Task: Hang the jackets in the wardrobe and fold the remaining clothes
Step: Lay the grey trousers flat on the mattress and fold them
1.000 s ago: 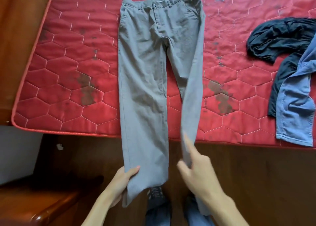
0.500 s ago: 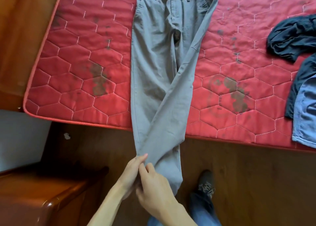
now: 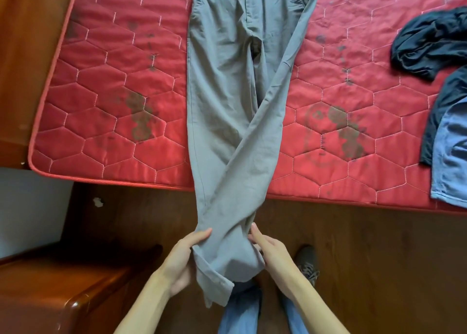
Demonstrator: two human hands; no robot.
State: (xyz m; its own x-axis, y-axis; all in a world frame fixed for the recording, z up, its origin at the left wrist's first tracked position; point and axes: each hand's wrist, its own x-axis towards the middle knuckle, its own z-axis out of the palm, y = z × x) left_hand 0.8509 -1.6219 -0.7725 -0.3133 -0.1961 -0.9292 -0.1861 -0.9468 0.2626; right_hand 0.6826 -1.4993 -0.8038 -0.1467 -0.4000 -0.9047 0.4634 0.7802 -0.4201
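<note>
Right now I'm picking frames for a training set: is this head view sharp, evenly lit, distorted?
Head view: soft, even light with no hard shadows or glare; the grey trousers and both hands, left hand and right hand, look sharp; wide-angle bending curves the red mattress edge.

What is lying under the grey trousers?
The upper part of the trousers lies on the red mattress. One leg crosses over the other. The ends hang past the edge, held by the left hand and right hand. The mattress beneath is covered.
</note>
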